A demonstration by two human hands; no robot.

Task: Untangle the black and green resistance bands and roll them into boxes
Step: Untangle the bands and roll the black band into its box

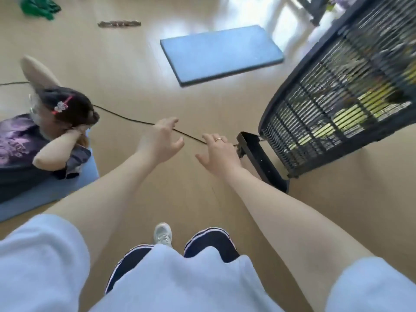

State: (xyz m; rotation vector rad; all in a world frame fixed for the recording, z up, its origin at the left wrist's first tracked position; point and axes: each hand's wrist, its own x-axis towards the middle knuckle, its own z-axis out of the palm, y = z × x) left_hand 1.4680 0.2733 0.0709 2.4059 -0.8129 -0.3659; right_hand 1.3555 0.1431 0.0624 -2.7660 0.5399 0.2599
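Note:
A thin black resistance band [126,118] runs taut across the wooden floor from the far left to the black foot [258,158] of a wire rack. Both my arms reach forward over it. My left hand [161,140] hovers at the band with fingers loosely spread, holding nothing. My right hand [219,154], a ring on one finger, is spread just in front of the rack's foot, also holding nothing. A crumpled green band [38,7] lies on the floor at the far top left. No boxes are in view.
A person lies face down on a blue mat [67,188] at the left. A second blue mat [220,52] lies ahead. The black wire rack [337,97] stands at the right. A brown stick-like object [119,23] lies far ahead.

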